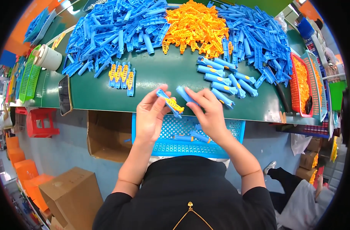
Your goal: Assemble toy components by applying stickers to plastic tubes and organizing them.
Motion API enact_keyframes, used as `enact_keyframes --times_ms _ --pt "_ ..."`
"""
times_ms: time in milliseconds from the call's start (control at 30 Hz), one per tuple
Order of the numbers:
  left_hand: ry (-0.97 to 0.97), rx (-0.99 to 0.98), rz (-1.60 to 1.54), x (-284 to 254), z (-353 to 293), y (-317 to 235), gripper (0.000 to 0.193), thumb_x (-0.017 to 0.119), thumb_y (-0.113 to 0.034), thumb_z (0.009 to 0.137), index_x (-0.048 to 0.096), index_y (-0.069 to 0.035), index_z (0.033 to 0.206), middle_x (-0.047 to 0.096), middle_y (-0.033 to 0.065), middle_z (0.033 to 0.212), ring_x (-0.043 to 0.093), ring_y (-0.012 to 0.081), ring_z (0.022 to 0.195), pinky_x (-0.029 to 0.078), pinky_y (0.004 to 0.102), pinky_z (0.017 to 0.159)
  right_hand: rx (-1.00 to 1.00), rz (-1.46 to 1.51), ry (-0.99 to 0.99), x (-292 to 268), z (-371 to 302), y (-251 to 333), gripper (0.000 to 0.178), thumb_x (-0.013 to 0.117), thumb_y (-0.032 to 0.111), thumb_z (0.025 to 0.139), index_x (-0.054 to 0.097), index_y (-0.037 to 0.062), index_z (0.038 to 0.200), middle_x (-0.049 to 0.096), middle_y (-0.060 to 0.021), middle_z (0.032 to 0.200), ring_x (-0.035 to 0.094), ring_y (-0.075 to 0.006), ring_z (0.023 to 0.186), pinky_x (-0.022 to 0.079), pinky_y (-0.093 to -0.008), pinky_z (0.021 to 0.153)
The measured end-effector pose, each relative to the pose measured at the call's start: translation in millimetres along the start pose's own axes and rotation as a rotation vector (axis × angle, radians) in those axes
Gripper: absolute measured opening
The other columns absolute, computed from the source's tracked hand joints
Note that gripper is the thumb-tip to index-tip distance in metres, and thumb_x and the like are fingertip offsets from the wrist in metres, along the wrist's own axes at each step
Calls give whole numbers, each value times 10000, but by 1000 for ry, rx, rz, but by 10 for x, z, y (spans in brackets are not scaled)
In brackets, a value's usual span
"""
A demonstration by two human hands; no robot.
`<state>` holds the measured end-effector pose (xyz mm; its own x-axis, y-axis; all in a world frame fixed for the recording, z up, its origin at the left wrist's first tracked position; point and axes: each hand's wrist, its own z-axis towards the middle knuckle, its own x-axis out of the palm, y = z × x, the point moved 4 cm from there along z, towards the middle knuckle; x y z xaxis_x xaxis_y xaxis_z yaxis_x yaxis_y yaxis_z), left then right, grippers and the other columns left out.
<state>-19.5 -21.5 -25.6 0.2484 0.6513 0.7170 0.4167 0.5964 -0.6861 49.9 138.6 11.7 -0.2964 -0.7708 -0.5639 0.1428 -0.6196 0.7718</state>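
Between its thumb and fingers, my left hand holds a blue plastic half-shell with a yellow insert lying in it. My right hand grips a plain blue half-shell, tilted, a little apart from the first. Both hands are over the table's near edge, above a blue basket with a few blue pieces in it. On the table to the left, several blue shells with yellow inserts lie side by side. To the right lie several closed blue tubes with yellow spots.
Across the green table's far side spread a left blue heap, an orange-yellow heap and a right blue heap. A phone lies at the left edge, a red basket at the right. An open carton stands below.
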Motion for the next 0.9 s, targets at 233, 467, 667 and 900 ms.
enact_keyframes --times_ms 233,467,667,900 --pt "14 60 154 192 -60 46 350 692 -67 880 627 22 1212 598 1 998 587 92 910 497 232 764 133 464 48 18 -28 268 356 618 22 906 625 32 1262 523 -30 881 512 -93 788 415 -221 685" --pt "7 71 183 203 -53 80 335 688 -61 883 636 23 1203 590 -1 1001 587 90 912 500 230 768 181 577 30 49 -59 185 343 607 26 922 617 16 1265 515 -31 890 513 -85 802 422 -208 679" --pt "23 85 151 260 -89 115 338 678 -66 893 629 20 1217 586 3 1008 585 84 904 504 220 750 133 508 -29 58 -147 151 341 610 26 921 619 16 1262 521 -36 913 518 -86 820 433 -210 702" --pt "0 85 167 250 -88 126 345 687 -74 889 631 17 1217 586 1 1009 585 78 891 505 217 732 121 491 -56 57 -176 151 337 616 26 919 625 15 1255 530 -44 932 525 -90 831 437 -212 716"
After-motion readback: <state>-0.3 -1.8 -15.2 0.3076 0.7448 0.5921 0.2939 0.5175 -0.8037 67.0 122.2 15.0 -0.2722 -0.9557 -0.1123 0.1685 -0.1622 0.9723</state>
